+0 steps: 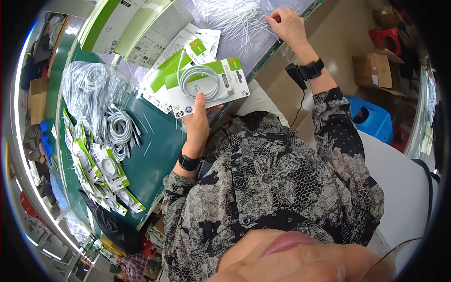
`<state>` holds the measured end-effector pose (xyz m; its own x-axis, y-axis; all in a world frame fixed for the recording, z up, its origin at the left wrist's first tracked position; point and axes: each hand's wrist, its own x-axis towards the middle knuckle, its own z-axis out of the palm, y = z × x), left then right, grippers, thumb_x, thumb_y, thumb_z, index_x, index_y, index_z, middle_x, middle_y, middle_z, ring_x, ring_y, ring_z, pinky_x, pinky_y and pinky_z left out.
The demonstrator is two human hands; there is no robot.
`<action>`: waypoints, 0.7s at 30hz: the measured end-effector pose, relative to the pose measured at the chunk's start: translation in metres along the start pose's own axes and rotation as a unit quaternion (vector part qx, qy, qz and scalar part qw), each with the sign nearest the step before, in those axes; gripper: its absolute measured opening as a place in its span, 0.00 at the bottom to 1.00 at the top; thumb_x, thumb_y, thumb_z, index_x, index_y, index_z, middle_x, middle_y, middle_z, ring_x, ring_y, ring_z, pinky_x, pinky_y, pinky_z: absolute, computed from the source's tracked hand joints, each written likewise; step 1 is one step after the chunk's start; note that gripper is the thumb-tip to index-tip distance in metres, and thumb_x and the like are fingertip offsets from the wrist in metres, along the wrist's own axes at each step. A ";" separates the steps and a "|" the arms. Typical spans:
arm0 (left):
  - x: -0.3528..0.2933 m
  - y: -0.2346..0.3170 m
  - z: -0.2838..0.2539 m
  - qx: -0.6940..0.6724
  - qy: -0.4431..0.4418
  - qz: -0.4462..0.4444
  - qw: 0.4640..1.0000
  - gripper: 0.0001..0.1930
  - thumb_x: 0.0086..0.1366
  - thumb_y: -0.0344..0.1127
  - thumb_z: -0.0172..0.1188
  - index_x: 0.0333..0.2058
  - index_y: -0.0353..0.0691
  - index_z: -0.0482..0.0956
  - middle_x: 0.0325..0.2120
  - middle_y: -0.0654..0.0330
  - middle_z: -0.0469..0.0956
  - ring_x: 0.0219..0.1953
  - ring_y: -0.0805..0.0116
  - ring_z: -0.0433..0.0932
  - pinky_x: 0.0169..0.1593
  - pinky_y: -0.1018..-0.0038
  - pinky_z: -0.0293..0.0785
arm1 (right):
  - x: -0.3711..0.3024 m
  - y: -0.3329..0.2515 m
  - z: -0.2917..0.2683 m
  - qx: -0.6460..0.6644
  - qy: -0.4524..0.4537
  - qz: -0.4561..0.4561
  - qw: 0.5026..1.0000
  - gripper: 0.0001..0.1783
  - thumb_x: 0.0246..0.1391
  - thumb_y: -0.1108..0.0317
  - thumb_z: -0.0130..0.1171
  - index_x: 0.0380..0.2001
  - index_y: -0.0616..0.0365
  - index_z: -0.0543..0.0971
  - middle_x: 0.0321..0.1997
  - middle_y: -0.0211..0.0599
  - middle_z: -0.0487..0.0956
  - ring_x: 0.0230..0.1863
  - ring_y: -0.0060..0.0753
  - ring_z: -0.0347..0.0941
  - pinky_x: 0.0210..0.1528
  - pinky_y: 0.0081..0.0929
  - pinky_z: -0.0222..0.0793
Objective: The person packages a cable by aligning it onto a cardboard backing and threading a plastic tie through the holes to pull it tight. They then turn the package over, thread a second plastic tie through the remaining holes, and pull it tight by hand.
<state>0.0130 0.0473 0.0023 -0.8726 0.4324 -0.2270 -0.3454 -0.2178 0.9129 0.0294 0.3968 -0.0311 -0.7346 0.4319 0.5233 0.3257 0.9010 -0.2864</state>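
The left hand (198,123), the nearer, grasps the cable card (206,85) at its 12 o'clock, long axis running roughly 8 to 2, while the right hand (289,29) curls beside white ties (237,21) at its 9 o'clock, whether holding any I cannot tell.

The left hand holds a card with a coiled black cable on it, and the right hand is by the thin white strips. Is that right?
Not quite: the coiled cable isn't black, it's whitish, as the head view shows. The left hand does hold its card, and the right hand is by the thin white strips.
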 end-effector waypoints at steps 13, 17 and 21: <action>0.026 0.022 0.010 -0.155 0.013 0.029 0.987 0.15 0.68 0.37 0.51 0.49 0.36 0.68 0.43 0.58 0.73 0.44 0.69 0.74 0.44 0.71 0.73 | -0.003 -0.044 -0.088 0.237 -0.135 0.103 0.956 0.08 0.53 0.67 0.58 0.32 0.60 0.77 0.30 0.33 0.78 0.32 0.24 0.72 0.38 0.20 0.67; 0.030 0.030 0.006 -0.181 0.002 0.042 0.983 0.14 0.68 0.40 0.51 0.46 0.37 0.70 0.39 0.60 0.75 0.37 0.72 0.74 0.39 0.75 0.72 | -0.035 -0.094 -0.099 0.369 -0.216 -0.042 0.903 0.04 0.50 0.74 0.59 0.32 0.60 0.78 0.28 0.32 0.76 0.34 0.24 0.71 0.39 0.20 0.66; 0.028 0.038 0.010 -0.187 0.022 -0.017 0.982 0.12 0.68 0.42 0.50 0.41 0.39 0.71 0.31 0.63 0.74 0.29 0.77 0.69 0.31 0.79 0.66 | -0.079 -0.146 -0.078 0.392 -0.171 -0.090 0.899 0.06 0.46 0.78 0.61 0.30 0.59 0.79 0.27 0.32 0.76 0.33 0.28 0.70 0.38 0.21 0.65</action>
<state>-0.0212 0.0605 0.0337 -0.8695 0.4088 -0.2772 -0.4701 -0.5127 0.7184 0.0861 0.2340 0.0326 -0.9175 0.1227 0.3783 -0.2384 0.5919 -0.7700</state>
